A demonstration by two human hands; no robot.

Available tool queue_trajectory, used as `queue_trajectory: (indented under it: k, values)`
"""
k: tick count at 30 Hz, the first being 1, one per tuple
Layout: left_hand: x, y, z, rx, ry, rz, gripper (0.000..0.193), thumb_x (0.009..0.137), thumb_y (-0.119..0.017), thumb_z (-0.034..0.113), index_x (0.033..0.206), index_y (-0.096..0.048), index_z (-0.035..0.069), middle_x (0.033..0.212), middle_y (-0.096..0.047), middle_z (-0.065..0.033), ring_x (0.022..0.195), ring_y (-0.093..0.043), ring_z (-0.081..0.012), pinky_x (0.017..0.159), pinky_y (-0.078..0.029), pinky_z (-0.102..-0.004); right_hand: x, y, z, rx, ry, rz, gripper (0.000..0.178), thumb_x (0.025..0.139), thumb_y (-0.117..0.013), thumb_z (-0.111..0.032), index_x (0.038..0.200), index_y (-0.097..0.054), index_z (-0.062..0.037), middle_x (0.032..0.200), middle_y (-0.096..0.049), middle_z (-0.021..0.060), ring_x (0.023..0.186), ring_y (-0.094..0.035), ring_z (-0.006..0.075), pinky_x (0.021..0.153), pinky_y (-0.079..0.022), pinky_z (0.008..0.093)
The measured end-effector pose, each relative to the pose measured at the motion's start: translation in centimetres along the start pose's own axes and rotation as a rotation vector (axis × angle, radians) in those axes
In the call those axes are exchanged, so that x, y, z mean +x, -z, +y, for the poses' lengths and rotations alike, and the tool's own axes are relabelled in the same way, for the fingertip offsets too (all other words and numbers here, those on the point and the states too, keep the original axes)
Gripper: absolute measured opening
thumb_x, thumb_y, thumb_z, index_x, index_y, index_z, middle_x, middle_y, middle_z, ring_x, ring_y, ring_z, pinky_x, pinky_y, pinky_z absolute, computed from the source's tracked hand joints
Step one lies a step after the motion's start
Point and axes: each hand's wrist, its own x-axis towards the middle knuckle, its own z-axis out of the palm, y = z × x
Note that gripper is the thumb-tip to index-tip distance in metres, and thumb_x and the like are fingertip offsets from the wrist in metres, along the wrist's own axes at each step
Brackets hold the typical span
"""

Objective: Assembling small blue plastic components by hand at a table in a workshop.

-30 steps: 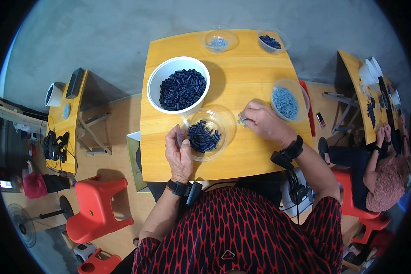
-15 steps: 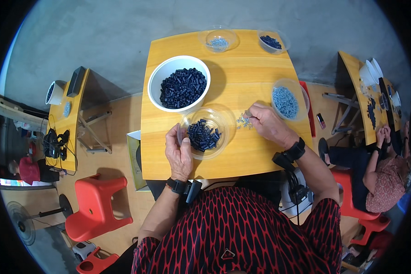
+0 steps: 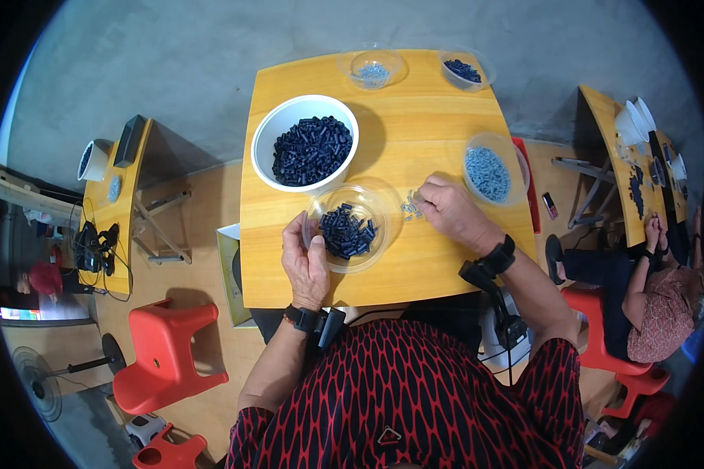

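Note:
My left hand (image 3: 306, 270) grips the near-left rim of a clear plastic bowl (image 3: 386, 244), thumb inside it and fingers around the outside. In that bowl lie many short dark-blue tube-like pieces (image 3: 346, 233). To the right of it, my right hand (image 3: 460, 216) is closed in a pinch over a small scatter of silvery screw-like pieces (image 3: 410, 205) on the table. Whatever its fingertips hold is hidden. Behind the bowl stands a white tub (image 3: 257, 156) heaped with more dark pieces. Beyond my right hand, a clear bowl (image 3: 522, 173) holds many silvery pieces.
At the far edge of the wooden table (image 3: 414, 125) are a clear bowl (image 3: 399, 69) with some silvery pieces and another bowl (image 3: 486, 76) with dark ones. A red chair (image 3: 164, 356) stands at left. To the right, a person (image 3: 665, 316) sits at another table.
My right hand has shifted slightly left and stays pinched by the scattered silvery pieces. My left hand keeps its grip on the clear bowl.

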Motion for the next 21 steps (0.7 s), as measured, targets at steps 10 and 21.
queue_trajectory:
  k: [10,21]
  values:
    - [-0.1,0.1,0.1,0.040,-0.004,-0.014,0.039,0.096,-0.053,0.006,0.134,-0.050,-0.002,0.119,-0.060,-0.0106,0.111,-0.059,-0.0174,0.103,-0.045,-0.0330,-1.0,-0.1,-1.1,-0.099,0.079,-0.074,0.011,0.084,-0.057,0.000,0.088,-0.067,0.0009,0.089,-0.061,0.0166,0.084,-0.061,0.0346,0.074,-0.050,0.0423]
    - [-0.2,0.2,0.4,0.014,0.003,0.042,0.033,0.096,-0.055,0.004,0.129,-0.055,-0.001,0.098,-0.055,-0.0002,0.090,-0.050,-0.0073,0.086,-0.045,-0.0231,-0.8,-0.8,-1.0,-0.070,0.075,0.012,0.008,0.085,-0.063,-0.005,0.086,-0.070,-0.0011,0.089,-0.062,0.0149,0.085,-0.063,0.0330,0.074,-0.051,0.0408]
